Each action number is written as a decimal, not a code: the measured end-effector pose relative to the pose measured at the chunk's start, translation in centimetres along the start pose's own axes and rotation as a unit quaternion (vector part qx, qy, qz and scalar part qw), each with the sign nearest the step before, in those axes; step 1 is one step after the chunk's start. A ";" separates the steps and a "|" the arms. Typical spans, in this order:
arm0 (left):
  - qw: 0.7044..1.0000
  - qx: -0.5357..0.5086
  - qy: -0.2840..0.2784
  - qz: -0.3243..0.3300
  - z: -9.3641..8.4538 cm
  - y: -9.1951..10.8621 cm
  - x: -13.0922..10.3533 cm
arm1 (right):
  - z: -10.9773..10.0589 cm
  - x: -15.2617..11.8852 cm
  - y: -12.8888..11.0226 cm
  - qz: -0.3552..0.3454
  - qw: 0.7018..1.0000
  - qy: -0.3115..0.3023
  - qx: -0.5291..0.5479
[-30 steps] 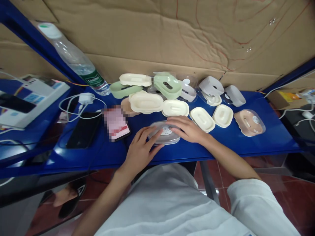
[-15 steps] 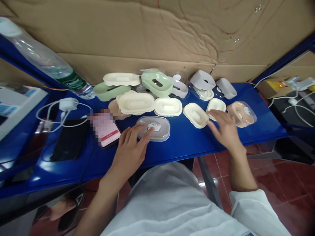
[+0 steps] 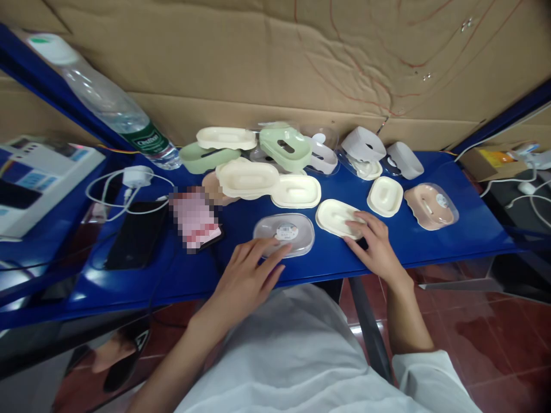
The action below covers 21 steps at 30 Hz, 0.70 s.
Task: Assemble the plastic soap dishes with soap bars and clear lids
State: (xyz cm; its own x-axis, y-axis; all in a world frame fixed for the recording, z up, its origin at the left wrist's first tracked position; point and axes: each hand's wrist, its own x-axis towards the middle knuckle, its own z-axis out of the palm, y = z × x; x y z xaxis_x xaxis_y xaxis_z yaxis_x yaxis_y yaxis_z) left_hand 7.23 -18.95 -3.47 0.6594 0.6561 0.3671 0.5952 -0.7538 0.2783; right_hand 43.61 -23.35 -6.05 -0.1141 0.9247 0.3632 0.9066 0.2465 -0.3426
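Observation:
A grey oval box with a clear lid and round label [image 3: 297, 240] lies near the front edge of the blue table. On its left side rest the fingers of my left hand [image 3: 249, 269], spread apart. My right hand [image 3: 373, 244] has its fingers apart on the right end of a cream oval tray [image 3: 331, 217]. A smaller cream tray [image 3: 386, 196] sits right of that, and a pink box with a clear lid [image 3: 430, 207] lies beyond it. More cream trays [image 3: 249, 179] are stacked left of centre, with a single one [image 3: 297, 191] beside them.
Green [image 3: 286, 146] and grey holders [image 3: 364, 144] stand along the cardboard wall [image 3: 224, 63]. At the left are a water bottle [image 3: 146, 137], a lit phone [image 3: 193, 221], a black phone [image 3: 135, 235] and a white charger with cable [image 3: 138, 176]. A carton [image 3: 491, 163] stands at the right.
My right hand has moved left from the small cream tray onto the oval one, which now lies more level. My left hand stays at the grey box. The view has shifted slightly.

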 end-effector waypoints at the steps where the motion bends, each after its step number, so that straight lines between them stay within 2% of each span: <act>1: 1.000 0.000 -0.004 0.007 0.1 0.3 0.2 | 0.2 -0.1 -0.1 -0.003 1.000 -0.007 0.003; 3: 1.000 0.011 0.001 0.006 0.4 0.6 0.6 | 0.4 -0.5 0.1 -0.004 1.000 -0.009 0.014; 7: 1.000 -0.001 -0.002 -0.010 0.5 0.1 1.0 | -0.4 -1.9 0.8 0.032 0.999 0.038 0.019; 10: 0.999 -0.027 -0.024 0.010 0.4 -0.5 1.0 | -1.3 -2.3 -0.6 0.053 0.996 0.064 0.026; 13: 0.998 -0.057 -0.014 0.038 1.0 -0.2 1.0 | -1.2 -1.7 -3.9 -0.009 0.995 0.013 0.097; 15: 0.996 -0.077 0.007 0.045 1.8 0.5 0.8 | -0.2 -0.9 -6.1 -0.071 0.987 -0.053 0.133; 17: 0.995 -0.088 0.038 0.033 2.6 1.2 0.4 | 1.1 -0.2 -7.6 -0.109 0.981 -0.081 0.141; 19: 0.993 -0.092 0.074 0.004 3.0 1.5 -0.4 | 2.0 0.1 -8.1 -0.121 0.981 -0.062 0.142; 21: 0.992 -0.076 0.092 -0.025 3.1 1.3 -1.3 | 1.8 -0.1 -7.7 -0.117 0.981 -0.020 0.152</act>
State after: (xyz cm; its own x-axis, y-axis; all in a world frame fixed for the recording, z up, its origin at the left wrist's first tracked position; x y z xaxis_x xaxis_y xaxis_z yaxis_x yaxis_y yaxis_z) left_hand 8.60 -20.69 -6.31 0.5271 0.6860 0.5017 0.5393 -0.7262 0.4264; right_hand 35.94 -24.81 -5.02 -0.3258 0.8421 0.4297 0.6912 0.5223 -0.4995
